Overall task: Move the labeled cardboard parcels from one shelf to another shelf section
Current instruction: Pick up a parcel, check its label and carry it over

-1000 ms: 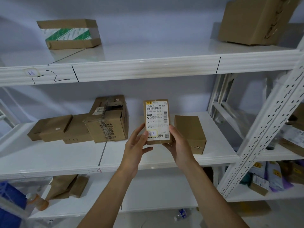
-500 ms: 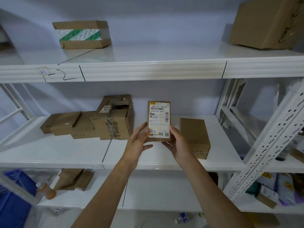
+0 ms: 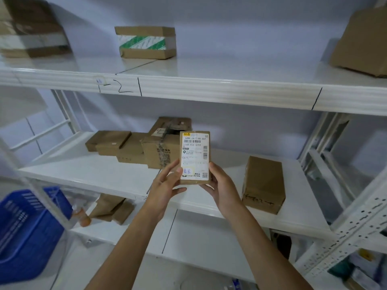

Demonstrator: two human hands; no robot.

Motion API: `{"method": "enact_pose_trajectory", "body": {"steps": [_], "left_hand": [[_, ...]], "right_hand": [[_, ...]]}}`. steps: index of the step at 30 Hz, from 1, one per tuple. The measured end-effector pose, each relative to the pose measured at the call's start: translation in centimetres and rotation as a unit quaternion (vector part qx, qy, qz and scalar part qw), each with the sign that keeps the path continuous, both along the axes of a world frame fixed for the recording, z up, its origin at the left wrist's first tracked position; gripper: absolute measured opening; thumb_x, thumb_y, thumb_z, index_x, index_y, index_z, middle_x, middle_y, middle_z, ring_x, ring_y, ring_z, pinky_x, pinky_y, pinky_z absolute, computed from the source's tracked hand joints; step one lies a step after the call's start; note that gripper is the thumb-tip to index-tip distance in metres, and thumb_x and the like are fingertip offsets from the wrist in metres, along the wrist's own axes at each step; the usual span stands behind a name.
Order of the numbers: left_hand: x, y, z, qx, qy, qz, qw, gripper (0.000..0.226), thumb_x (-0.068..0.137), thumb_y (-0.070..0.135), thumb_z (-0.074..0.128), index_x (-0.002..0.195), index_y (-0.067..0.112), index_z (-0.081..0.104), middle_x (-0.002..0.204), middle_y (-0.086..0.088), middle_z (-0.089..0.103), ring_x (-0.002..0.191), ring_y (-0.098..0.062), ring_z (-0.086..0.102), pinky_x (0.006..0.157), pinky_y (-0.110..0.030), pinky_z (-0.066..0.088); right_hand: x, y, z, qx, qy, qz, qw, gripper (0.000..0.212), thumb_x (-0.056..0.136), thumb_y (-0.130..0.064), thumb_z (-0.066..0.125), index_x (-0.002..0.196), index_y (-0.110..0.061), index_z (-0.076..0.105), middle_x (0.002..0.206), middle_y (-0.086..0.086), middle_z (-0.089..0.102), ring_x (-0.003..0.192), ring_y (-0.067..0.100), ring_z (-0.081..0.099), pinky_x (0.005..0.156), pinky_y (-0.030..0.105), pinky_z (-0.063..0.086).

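Observation:
I hold a small flat cardboard parcel [image 3: 195,155] upright in front of the middle shelf [image 3: 117,176], its white shipping label facing me. My left hand [image 3: 167,183] grips its lower left edge and my right hand [image 3: 222,185] its lower right edge. Behind it on the middle shelf lies a cluster of brown parcels [image 3: 129,147]. A taller brown box [image 3: 263,183] stands to the right. The upper shelf [image 3: 209,88] bears a handwritten "2" on its front edge.
On the upper shelf sit a green-striped box [image 3: 146,41], a taped box [image 3: 31,32] at far left and a large box [image 3: 362,45] at far right. A blue crate [image 3: 27,229] stands lower left. A perforated white upright [image 3: 360,222] crosses at right. Brown packets [image 3: 111,208] lie on the lower shelf.
The view has swung left, so the shelves and boxes shifted right in the frame. The parcel stays held upright in both hands, now in front of the parcel cluster.

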State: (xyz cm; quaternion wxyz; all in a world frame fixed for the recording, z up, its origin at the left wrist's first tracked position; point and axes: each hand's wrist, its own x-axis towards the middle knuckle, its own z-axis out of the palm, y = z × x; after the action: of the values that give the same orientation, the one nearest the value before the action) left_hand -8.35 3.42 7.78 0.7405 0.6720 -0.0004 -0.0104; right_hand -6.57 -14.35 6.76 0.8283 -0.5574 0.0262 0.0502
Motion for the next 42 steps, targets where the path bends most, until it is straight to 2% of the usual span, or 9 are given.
{"method": "enact_pose_trajectory", "body": {"steps": [6,15,23,25,27,32,35,40,42], "left_hand": [[-1.8,5.5,0.8,-0.007,-0.008,0.019,1.000,0.038,0.102,0.036,0.061,0.140,0.036,0.061,0.118,0.001,0.080,0.109,-0.020,0.076,0.087,-0.035,0.059],[-4.5,18.3,1.8,-0.023,-0.018,-0.003,1.000,0.035,0.103,0.035,0.060,0.138,0.033,0.063,0.115,0.002,0.081,0.106,-0.020,0.078,0.089,-0.037,0.058],[-5.7,26.0,5.0,-0.015,-0.040,-0.027,0.999,0.036,0.103,0.029,0.061,0.139,0.027,0.063,0.119,-0.007,0.079,0.111,-0.027,0.075,0.099,-0.043,0.059],[-5.5,27.5,5.4,-0.012,-0.048,-0.026,0.998,0.037,0.103,0.030,0.061,0.140,0.028,0.062,0.119,-0.007,0.079,0.111,-0.026,0.075,0.099,-0.043,0.059],[-5.1,28.9,5.7,-0.011,-0.059,-0.028,0.998,0.038,0.102,0.031,0.062,0.141,0.030,0.061,0.119,-0.005,0.079,0.112,-0.024,0.075,0.097,-0.039,0.059],[-3.4,31.5,6.4,-0.012,-0.081,-0.024,0.996,0.038,0.101,0.033,0.062,0.139,0.034,0.062,0.118,-0.001,0.080,0.112,-0.022,0.075,0.095,-0.037,0.059],[-2.0,32.8,7.2,-0.011,-0.085,-0.019,0.996,0.033,0.099,0.037,0.065,0.133,0.041,0.066,0.120,0.001,0.079,0.113,-0.021,0.075,0.096,-0.038,0.059],[0.8,34.0,8.7,-0.007,-0.096,-0.031,0.995,0.035,0.098,0.039,0.067,0.133,0.039,0.067,0.124,0.000,0.078,0.116,-0.021,0.074,0.090,-0.033,0.061],[1.8,34.8,8.9,-0.001,-0.103,-0.031,0.994,0.038,0.098,0.039,0.066,0.136,0.038,0.065,0.124,0.001,0.078,0.116,-0.021,0.074,0.094,-0.035,0.060]], "right_hand": [[-1.2,5.6,1.1,-0.016,-0.001,0.012,1.000,0.032,0.106,-0.032,0.054,0.131,-0.019,0.069,0.121,0.005,0.079,0.116,0.022,0.072,0.101,0.040,0.056],[-5.7,18.5,3.9,-0.057,-0.008,-0.028,0.998,0.030,0.106,-0.034,0.053,0.126,-0.023,0.072,0.114,0.001,0.081,0.104,0.016,0.074,0.086,0.031,0.057],[-7.8,26.2,5.6,-0.107,-0.047,-0.043,0.992,0.032,0.109,-0.037,0.046,0.132,-0.035,0.067,0.124,-0.008,0.077,0.118,0.013,0.070,0.106,0.036,0.052],[-7.7,27.7,5.9,-0.123,-0.057,-0.030,0.990,0.034,0.109,-0.040,0.044,0.136,-0.038,0.064,0.125,-0.010,0.077,0.120,0.012,0.069,0.107,0.037,0.051],[-7.1,28.7,6.3,-0.128,-0.064,-0.029,0.989,0.030,0.109,-0.040,0.045,0.129,-0.043,0.067,0.123,-0.011,0.078,0.118,0.012,0.070,0.106,0.038,0.051],[-4.9,31.2,7.3,-0.135,-0.086,-0.025,0.987,0.027,0.109,-0.038,0.046,0.113,-0.047,0.072,0.114,-0.014,0.080,0.108,0.008,0.074,0.101,0.039,0.056],[-3.5,32.2,7.9,-0.140,-0.104,-0.026,0.984,0.026,0.109,-0.037,0.047,0.115,-0.045,0.071,0.111,-0.014,0.080,0.106,0.009,0.075,0.095,0.036,0.058],[-1.1,33.1,9.1,-0.138,-0.141,-0.040,0.980,0.026,0.108,-0.039,0.049,0.113,-0.052,0.070,0.107,-0.019,0.081,0.096,0.002,0.076,0.070,0.017,0.059],[-0.3,33.6,9.3,-0.147,-0.152,-0.037,0.977,0.026,0.107,-0.041,0.049,0.112,-0.059,0.069,0.109,-0.021,0.080,0.099,-0.001,0.074,0.074,0.018,0.060]]}}
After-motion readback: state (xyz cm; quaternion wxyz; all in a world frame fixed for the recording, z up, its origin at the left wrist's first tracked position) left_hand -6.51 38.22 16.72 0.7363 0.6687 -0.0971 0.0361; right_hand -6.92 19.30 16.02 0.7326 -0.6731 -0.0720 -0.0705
